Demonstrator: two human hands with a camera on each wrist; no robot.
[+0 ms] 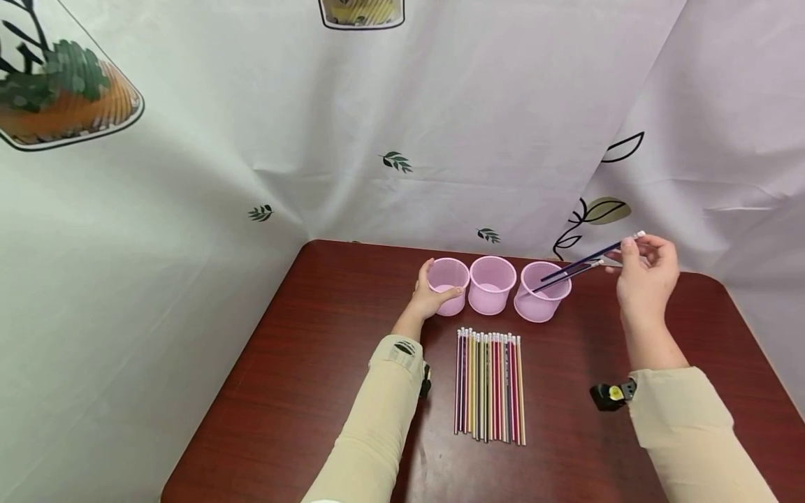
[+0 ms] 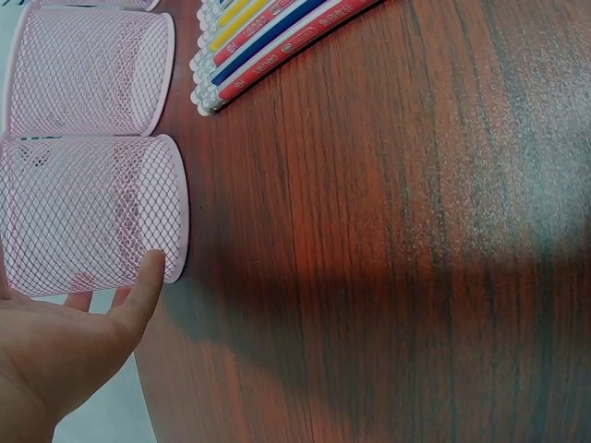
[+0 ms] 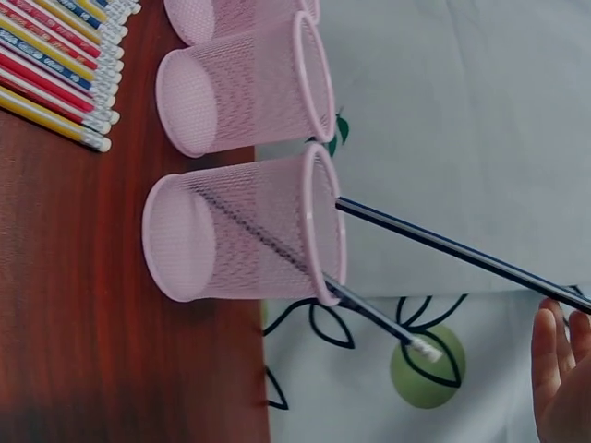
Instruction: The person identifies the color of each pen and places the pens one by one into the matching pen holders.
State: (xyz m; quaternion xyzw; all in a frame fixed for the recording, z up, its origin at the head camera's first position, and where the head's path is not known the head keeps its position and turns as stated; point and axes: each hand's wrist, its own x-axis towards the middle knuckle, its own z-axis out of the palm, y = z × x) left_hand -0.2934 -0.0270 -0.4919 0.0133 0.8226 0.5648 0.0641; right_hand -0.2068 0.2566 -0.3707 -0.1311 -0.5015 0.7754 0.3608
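My left hand [image 1: 429, 299] holds the left pink mesh pencil cup [image 1: 448, 270] from its outer side, thumb along the front. In the left wrist view, the thumb touches that cup [image 2: 83, 208] near its base. My right hand [image 1: 650, 279] pinches a dark blue pencil [image 3: 452, 247] near its white-eraser end, slanting down to the left. Its lower end is at the mouth of the right pencil cup [image 1: 536, 307]. Inside that cup another dark pencil [image 3: 380, 318] leans, eraser end sticking out past the rim. Between them stands the middle pencil cup [image 1: 489, 300].
A row of pencils [image 1: 489, 388] in several colours lies side by side in front of the cups, eraser ends toward them. The dark red wooden table [image 1: 283, 391] meets a white printed cloth [image 1: 352, 195] behind and at the sides.
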